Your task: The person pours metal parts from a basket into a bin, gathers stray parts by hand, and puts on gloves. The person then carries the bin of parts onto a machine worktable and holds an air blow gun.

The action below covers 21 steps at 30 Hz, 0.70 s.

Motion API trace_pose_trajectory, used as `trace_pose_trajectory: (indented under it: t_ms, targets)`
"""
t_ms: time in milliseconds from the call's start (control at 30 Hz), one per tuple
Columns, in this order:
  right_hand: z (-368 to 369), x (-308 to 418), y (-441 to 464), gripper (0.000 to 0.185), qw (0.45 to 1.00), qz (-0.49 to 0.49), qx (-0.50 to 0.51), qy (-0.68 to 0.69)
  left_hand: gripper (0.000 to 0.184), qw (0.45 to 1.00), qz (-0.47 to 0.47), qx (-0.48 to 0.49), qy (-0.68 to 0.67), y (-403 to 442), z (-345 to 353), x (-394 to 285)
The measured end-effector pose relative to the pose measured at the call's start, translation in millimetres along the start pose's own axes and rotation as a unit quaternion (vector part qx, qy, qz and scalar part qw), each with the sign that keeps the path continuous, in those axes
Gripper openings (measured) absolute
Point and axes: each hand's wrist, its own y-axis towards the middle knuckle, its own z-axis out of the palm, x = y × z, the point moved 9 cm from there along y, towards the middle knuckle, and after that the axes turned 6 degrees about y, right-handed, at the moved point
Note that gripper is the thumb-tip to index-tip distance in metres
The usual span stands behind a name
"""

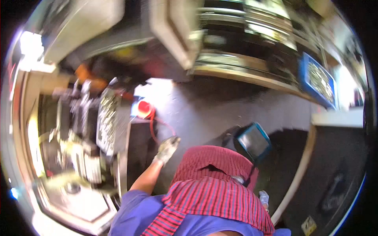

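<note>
My left hand (167,148), in a pale, stained work glove, hangs over the floor left of my lap. Its fingers look stretched out, with no held object visible. A thin red hose or cord (152,131) curves down close behind it from a round red thing (145,109). Low by my right side, what looks like my right hand (264,198) shows as a small whitish-blue glove, its fingers too small to make out. A red striped apron (216,196) covers my body and lap.
A machine bench at the left bears a tray of shiny metal pieces (107,120). A blue-rimmed stool or screen-like panel (254,141) stands right of my knees. A blue bin of small parts (319,80) sits at the far right. Grey floor (189,108) lies ahead; much is motion-blurred.
</note>
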Motion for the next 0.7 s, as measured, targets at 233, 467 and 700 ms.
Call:
trace_pose_trajectory:
  t_ms: [233, 467, 700]
  targets:
    - [115.5, 228.5, -77.9, 0.044, 0.982, -0.157, 0.108, -0.013, 0.026, 0.923, -0.078, -0.305, -0.223, -104.5, -69.7, 93.0]
    - [166.2, 277.2, -159.7, 0.043, 0.913, -0.362, 0.12, -0.141, 0.035, 0.86, 0.147, -0.447, -0.199, -46.6, -264.2, 42.1]
    - [91.1, 144.7, -188.7, 0.048, 0.933, -0.255, 0.055, -0.247, 0.089, 0.8, 0.184, -0.569, 0.043, 34.5, -402.5, 14.4]
